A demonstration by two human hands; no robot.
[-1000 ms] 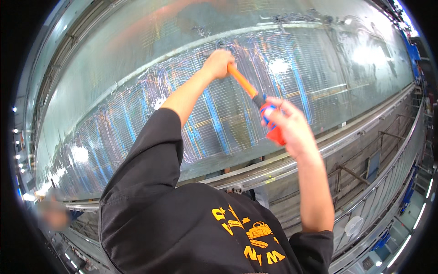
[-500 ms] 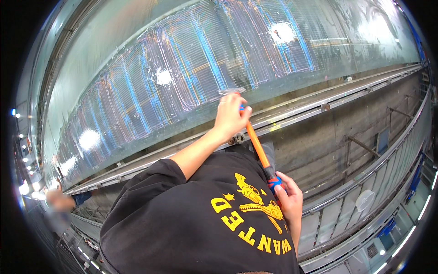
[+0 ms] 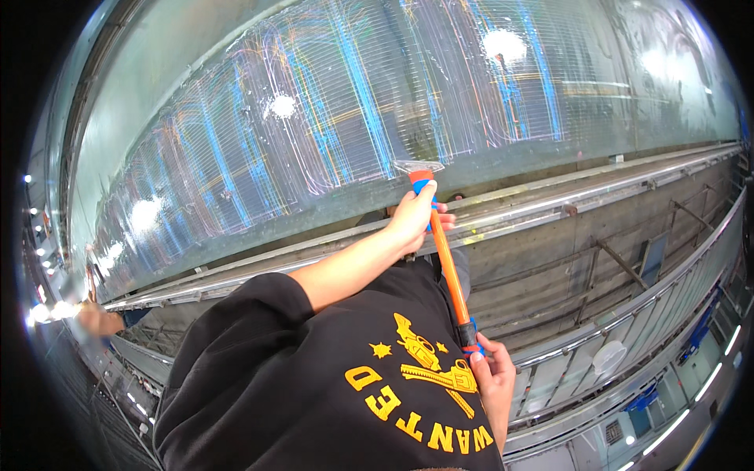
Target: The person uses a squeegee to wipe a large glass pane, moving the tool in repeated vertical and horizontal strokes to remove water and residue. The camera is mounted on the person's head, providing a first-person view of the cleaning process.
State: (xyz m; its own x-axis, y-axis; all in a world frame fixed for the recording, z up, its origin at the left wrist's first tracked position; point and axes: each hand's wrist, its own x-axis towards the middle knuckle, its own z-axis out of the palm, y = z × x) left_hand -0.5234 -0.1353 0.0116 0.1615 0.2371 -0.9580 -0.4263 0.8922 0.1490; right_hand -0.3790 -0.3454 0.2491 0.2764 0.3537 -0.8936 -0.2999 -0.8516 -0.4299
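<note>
A long-handled scraper (image 3: 446, 271) with an orange shaft, blue grips and a flat, wide blade slants across in front of my body. My left hand (image 3: 411, 221) is wrapped around it just below the head, thumb lying along the blue part, some fingertips showing past the shaft. My right hand (image 3: 493, 370) holds the blue-and-red grip at the lower end, close to my black shirt. The scraper's blade lies at the near border of a big wet glass-like panel (image 3: 345, 102) with coloured lines and fine stripes; I cannot tell whether it touches.
A metal rail (image 3: 542, 216) runs along the panel's near side. Beyond it lies a grimy sunken channel (image 3: 550, 263) with pipes and struts. Another person's blurred hand (image 3: 98, 320) shows at the far left, beside the panel. Bright lamp reflections cover parts of the panel.
My left hand now sits lower on the scraper, leaving its head and blade in plain sight. The right hand has shifted slightly down. The whole view has turned a little.
</note>
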